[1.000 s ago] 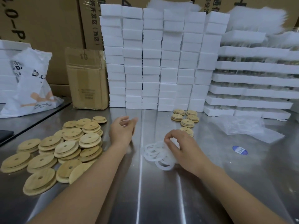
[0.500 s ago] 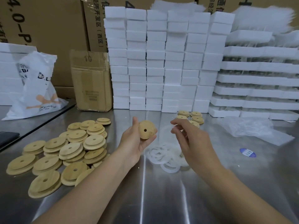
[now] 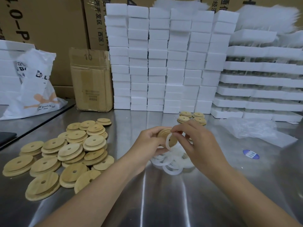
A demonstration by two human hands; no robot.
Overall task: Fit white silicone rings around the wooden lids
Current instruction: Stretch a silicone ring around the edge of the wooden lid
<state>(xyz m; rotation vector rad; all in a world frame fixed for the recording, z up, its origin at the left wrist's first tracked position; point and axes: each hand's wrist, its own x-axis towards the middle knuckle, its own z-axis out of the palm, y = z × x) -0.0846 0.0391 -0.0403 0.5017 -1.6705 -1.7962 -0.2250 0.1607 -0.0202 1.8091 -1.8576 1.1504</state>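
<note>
Both hands meet over the middle of the desk [image 3: 164, 202], raised off the surface. Left hand [image 3: 147, 141] grips one wooden lid [image 3: 164, 133], fingers curled round its rim, lid tilted on edge. Right hand [image 3: 198, 145] pinches a white silicone ring [image 3: 167, 142] between thumb and forefinger at the ring's top. The ring lies against the lid's right side, partly over its edge; cannot tell how far it is seated. Under the hands, on the desk: loose rings pile [image 3: 172, 167], overlapping. Left of the left forearm: heap of bare lids [image 3: 68, 151], loosely stacked, each with a centre hole. Behind the hands, near the foam: small group of lids [image 3: 191, 117] in short stacks; too small to tell if they carry rings. Back: white foam blocks [image 3: 160, 63] stacked like a wall, cardboard box [image 3: 91, 79] just left of them, white printed bag [image 3: 36, 89] far left. Right side: crumpled clear plastic bag [image 3: 252, 128], blue sticker [image 3: 250, 154] on the desk.
</note>
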